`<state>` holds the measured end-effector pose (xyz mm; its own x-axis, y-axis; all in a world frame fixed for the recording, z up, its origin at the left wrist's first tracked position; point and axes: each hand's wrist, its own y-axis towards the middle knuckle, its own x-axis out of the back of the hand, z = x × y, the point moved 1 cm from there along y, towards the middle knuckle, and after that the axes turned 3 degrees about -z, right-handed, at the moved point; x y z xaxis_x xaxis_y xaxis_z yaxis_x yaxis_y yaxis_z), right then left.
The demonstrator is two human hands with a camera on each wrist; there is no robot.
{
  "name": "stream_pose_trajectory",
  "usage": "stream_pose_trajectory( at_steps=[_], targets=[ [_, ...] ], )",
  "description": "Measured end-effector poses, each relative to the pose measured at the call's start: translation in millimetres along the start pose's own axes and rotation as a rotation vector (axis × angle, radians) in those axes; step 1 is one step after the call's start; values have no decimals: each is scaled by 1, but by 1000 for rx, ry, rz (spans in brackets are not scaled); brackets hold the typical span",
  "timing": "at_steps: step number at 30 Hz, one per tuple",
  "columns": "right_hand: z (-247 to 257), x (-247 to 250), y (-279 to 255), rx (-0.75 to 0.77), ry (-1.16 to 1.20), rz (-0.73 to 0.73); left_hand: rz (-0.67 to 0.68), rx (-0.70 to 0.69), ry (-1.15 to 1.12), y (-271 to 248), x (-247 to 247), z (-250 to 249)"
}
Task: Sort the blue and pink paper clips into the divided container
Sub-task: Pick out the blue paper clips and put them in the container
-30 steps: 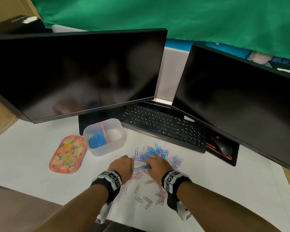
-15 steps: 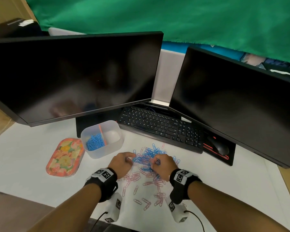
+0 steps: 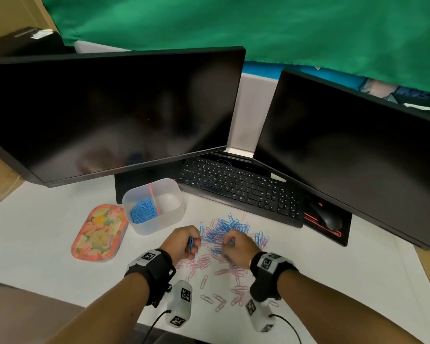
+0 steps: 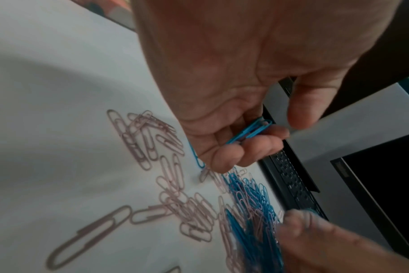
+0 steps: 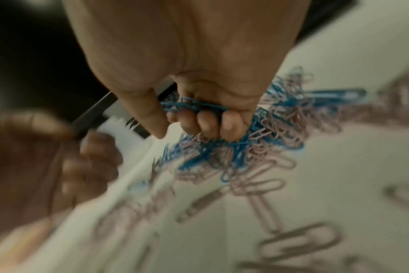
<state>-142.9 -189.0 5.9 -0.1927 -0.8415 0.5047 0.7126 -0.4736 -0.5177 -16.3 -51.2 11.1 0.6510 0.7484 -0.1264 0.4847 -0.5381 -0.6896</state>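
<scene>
A mixed heap of blue paper clips point(image 3: 224, 230) and pink paper clips point(image 3: 236, 291) lies on the white desk in front of the keyboard. My left hand point(image 3: 185, 242) is at the heap's left edge, its curled fingers holding a few blue clips point(image 4: 250, 132). My right hand point(image 3: 237, 247) sits on the heap's near side, fingers curled round a bunch of blue clips point(image 5: 194, 107). The translucent divided container point(image 3: 154, 206) stands to the left behind the heap; its left compartment holds blue clips point(image 3: 143, 211), its right compartment looks empty beside an orange divider.
A flowered oval lid point(image 3: 99, 232) lies left of the container. A black keyboard point(image 3: 241, 187), a mouse point(image 3: 327, 217) on its pad and two dark monitors point(image 3: 109, 112) close off the back.
Both hands have shifted slightly away from me onto the heap. The left hand, earlier at the heap's edge, is now lifted a little with blue clips showing in its fingers.
</scene>
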Motion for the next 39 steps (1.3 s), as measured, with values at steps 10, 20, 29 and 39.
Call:
stream_pose_trajectory(
  at_steps=[10,20,29,39],
  targets=[
    [2,-12,0,259,-614,-94,-16,-84,238,4,2,-1],
    [1,-6,4,158,-398,-87,-25,-93,249,1,3,0],
    [19,9,-1,139,45,-41,-43,-162,268,2,-1,5],
    [20,10,-1,22,360,-46,45,-234,305,-8,-17,1]
  ],
)
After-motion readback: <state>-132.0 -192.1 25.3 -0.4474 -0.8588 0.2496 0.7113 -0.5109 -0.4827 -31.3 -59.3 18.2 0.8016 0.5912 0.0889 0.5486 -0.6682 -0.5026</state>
